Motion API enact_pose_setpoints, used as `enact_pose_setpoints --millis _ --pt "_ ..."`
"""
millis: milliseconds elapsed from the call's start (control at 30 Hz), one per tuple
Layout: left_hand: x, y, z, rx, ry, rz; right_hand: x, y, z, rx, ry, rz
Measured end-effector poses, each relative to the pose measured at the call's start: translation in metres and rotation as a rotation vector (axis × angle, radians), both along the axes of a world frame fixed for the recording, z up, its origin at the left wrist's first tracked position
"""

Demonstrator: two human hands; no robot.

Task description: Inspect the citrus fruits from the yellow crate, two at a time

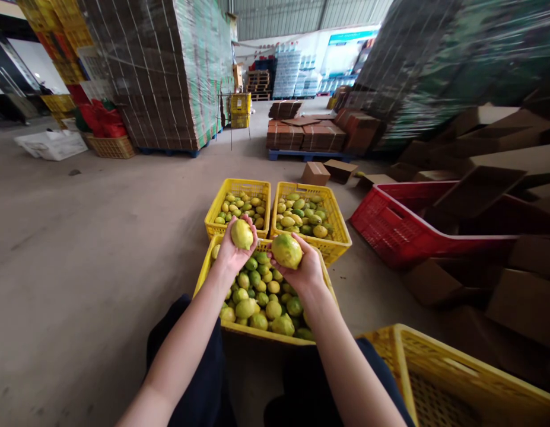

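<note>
My left hand (pixel 234 252) is closed around a yellow lemon (pixel 242 235), held palm up. In my right hand (pixel 309 267) lies a larger, yellow-green lemon (pixel 286 251), gripped by the fingers and thumb. Both hands are above a yellow crate (pixel 266 335) filled with green and yellow lemons (pixel 273 309). Just behind it stand two more yellow crates, the left one (pixel 211 220) and the right one (pixel 341 237), each with lemons inside. My forearms cover parts of the near crate's sides.
A yellow crate (pixel 452 356) stands at the lower right. Beyond it are a red crate (pixel 390 237) and loose cardboard boxes (pixel 528 302). Wrapped pallet stacks (pixel 145 77) rise at the back left and right. Flattened cartons (pixel 301 136) lie on a blue pallet (pixel 310 156).
</note>
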State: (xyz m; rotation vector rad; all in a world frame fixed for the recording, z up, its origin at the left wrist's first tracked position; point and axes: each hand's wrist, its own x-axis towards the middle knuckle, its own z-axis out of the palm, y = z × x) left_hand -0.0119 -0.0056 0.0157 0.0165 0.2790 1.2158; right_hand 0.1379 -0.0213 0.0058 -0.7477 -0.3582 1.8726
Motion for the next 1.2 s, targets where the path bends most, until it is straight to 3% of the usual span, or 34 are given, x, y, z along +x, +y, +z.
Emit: enact_pose_setpoints --millis 333,633,800,1200 --pt "-0.005 -0.003 -0.005 0.041 -0.051 -0.002 -0.004 -0.002 0.004 -0.040 -0.043 -0.072" --pt "-0.002 -0.003 0.002 0.053 -0.024 0.033 -0.003 -0.002 0.004 -0.013 0.002 -0.061" --pt "-0.003 -0.002 -0.002 0.046 -0.076 -0.003 -0.001 -0.003 0.003 0.022 0.064 -0.078" --pt "0.000 -0.002 -0.011 0.090 -0.161 0.061 -0.002 -0.002 0.000 -0.013 0.056 -0.098"
